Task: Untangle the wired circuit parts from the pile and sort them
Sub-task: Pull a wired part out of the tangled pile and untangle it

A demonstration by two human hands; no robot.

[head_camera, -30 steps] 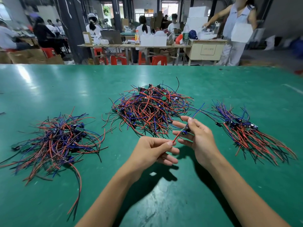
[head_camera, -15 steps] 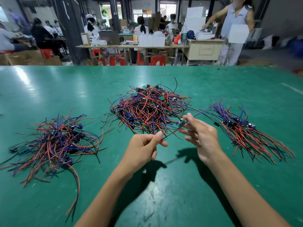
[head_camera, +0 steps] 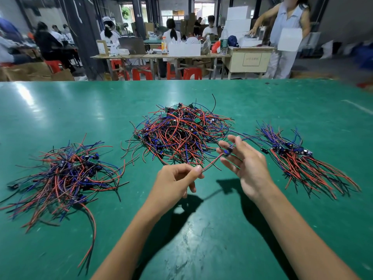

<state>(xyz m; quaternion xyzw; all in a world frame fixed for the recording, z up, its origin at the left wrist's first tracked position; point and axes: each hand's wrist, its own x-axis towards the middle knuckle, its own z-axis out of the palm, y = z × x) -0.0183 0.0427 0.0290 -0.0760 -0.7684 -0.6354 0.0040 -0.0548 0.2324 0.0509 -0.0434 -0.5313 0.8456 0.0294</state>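
One wired circuit part (head_camera: 227,152) is stretched between my hands above the green table (head_camera: 201,229). My right hand (head_camera: 245,164) pinches its small dark component end, blue leads trailing past the fingers. My left hand (head_camera: 177,180) pinches the tip of its red wire (head_camera: 211,163). A tangled pile (head_camera: 181,132) of red, blue and black wired parts with small green boards lies just beyond my hands. A combed, aligned bundle (head_camera: 302,160) lies to the right. A looser heap (head_camera: 66,174) sits at the left.
The table's far edge (head_camera: 181,80) runs across the view. Beyond it stand workbenches, red stools (head_camera: 141,73) and seated people. A person in light clothes (head_camera: 286,37) stands at a cream cabinet (head_camera: 248,59) at the back right.
Both hands have spread apart, pulling the part's red wire straight between them. The right hand has lifted slightly toward the central pile. The piles have not shifted.
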